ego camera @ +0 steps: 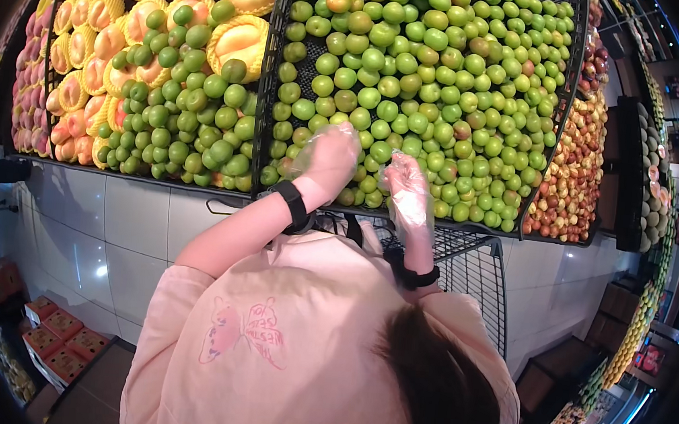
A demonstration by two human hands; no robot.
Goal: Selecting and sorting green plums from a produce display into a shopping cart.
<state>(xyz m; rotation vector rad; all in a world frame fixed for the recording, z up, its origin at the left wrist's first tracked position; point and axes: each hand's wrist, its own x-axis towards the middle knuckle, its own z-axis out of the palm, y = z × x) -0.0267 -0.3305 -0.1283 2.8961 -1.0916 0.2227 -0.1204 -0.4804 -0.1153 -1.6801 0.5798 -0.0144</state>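
Note:
Green plums (429, 89), a few tinged red, fill the black crate before me. My left hand (327, 157), in a clear plastic glove, is bent down over the plums near the crate's front left. Its fingertips are turned away from view, so any fruit in them is hidden. To its right, my right hand (407, 184) wears a similar glove. It is by the front edge with its fingers curled in, and the crinkled plastic hides whether it holds anything. A black band (292, 207) is on my left wrist and another (421, 277) on my right.
Left of a black divider (271, 79), darker green plums (181, 119) are heaped over peaches (109, 40), several in yellow foam nets. Jujubes (570, 165) fill the right section. A wire shopping cart (473, 272) stands below the front edge. Red-topped boxes (65, 339) sit on the floor at left.

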